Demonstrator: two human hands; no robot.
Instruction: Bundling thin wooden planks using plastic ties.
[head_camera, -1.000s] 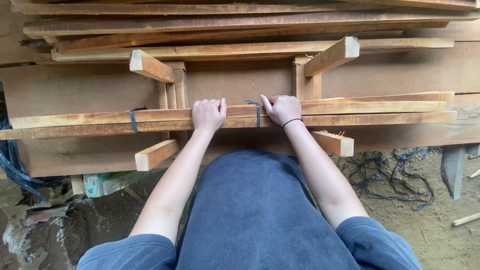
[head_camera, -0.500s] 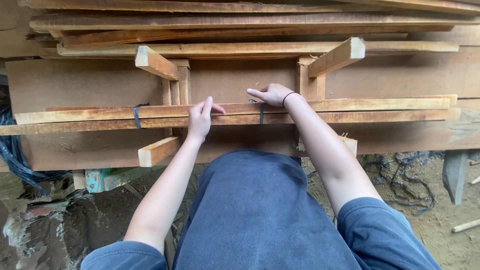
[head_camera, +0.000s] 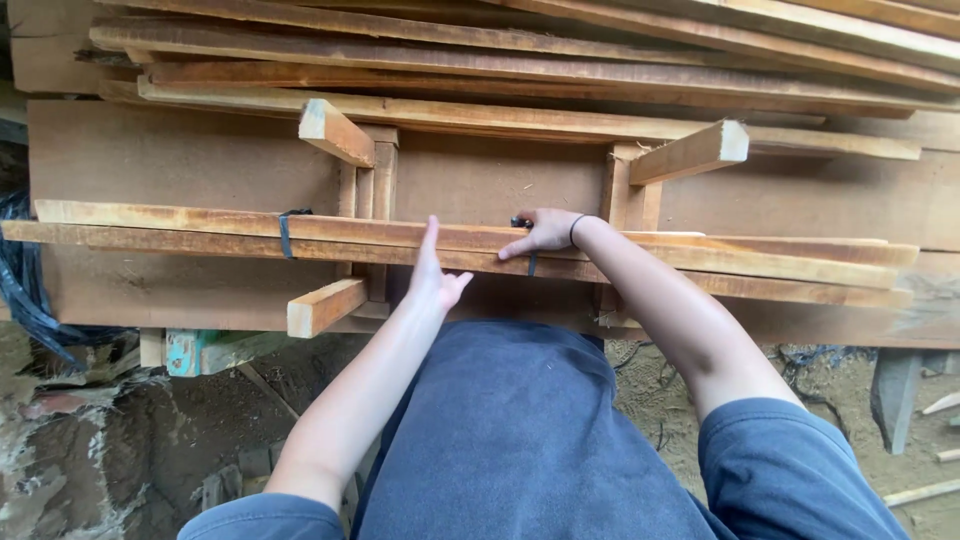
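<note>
the head view looks down past a dark blue cloth lap (head_camera: 520, 440) to two bare forearms reaching away from the body toward a bundle of long reddish-brown wooden slats (head_camera: 200, 230) that lies across the front of a rough timber rack (head_camera: 150, 160), running from its left edge to its right. nearest, the left hand (head_camera: 435, 275) stands edge-on against the near face of the slats, fingers straight and held together pointing up, thumb splayed to the right, closed on nothing; it only presses flat against the wood. just beyond, the right hand (head_camera: 545, 232), with a thin dark band (head_camera: 574, 230) at the wrist, lies palm-down on top of the bundle, fingers loosely curled, forefinger stretched left along the slat beside a narrow dark strap (head_camera: 531, 262) that wraps the bundle near its middle; something small and dark sits at the knuckles, but whether the fingers grip it i cannot tell. a second dark strap (head_camera: 285, 234) binds the slats nearer the left end. a judgement: steadying is best done with the left palm kept square to the slats so they stay aligned while the right hand works at the strap. farther back, two pale square-cut stubs (head_camera: 335, 130) jut out toward the camera, and more long planks (head_camera: 520, 60) are stacked along the far edge.
</note>
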